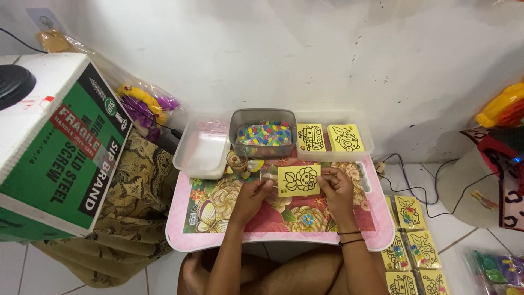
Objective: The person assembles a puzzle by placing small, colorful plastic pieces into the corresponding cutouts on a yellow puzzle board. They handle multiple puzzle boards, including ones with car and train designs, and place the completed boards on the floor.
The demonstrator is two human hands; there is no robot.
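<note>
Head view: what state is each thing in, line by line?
Yellow card: held flat over the table by both hands, uncoloured.
Left hand: fingers pinching the card's left edge.
Right hand: fingers pinching the right edge.
Grey tub: open, filled with coloured pieces.
Clear tray: open, nothing visible inside.
Small glass: upright.

I have one view only, from the camera on my head. It looks steeply down and forward over the small table (180,229), facing the white wall (327,54) past its far edge. It sits fairly near: the near edge lies low in frame, floor showing either side.
</note>
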